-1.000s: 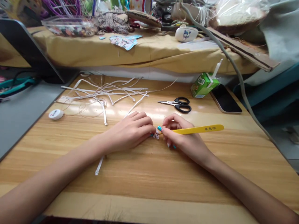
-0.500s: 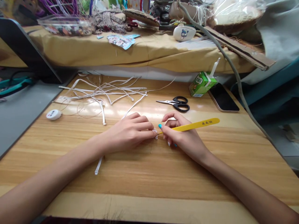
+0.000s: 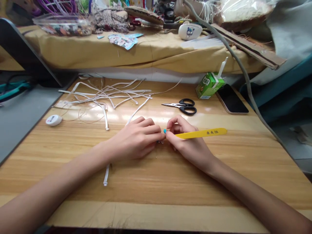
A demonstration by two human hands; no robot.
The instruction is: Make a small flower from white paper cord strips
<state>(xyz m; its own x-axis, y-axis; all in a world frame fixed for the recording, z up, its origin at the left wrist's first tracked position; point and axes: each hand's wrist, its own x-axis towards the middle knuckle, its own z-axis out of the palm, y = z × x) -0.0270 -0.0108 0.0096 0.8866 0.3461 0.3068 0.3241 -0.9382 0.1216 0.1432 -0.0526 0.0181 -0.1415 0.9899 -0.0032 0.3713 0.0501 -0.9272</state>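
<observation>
My left hand (image 3: pixel 142 136) rests low over the wooden table, its fingers bent and pinched together on a small white piece of cord work (image 3: pixel 160 141), mostly hidden under the fingertips. One white flat cord (image 3: pixel 106 175) pokes out below my left wrist, and another white strip (image 3: pixel 138 110) runs up from behind the hand. Close by on the right, my right hand (image 3: pixel 186 138) is closed pencil-style on slim yellow tweezers (image 3: pixel 207 132) with dark lettering. Their tip is hidden behind the fingers, which meet the left fingertips.
Loose white cords (image 3: pixel 109 94) lie tangled at the back left, near a white tape-measure-like disc (image 3: pixel 54 120). Black-handled scissors (image 3: pixel 186 106), a green drink carton (image 3: pixel 209 85) and a phone (image 3: pixel 232 99) are behind my right hand. A grey cable (image 3: pixel 246 78) hangs at the right.
My right hand has come in against the left fingertips, and the tweezers' tip has gone out of sight. The white piece is more covered. The whole view has shifted slightly.
</observation>
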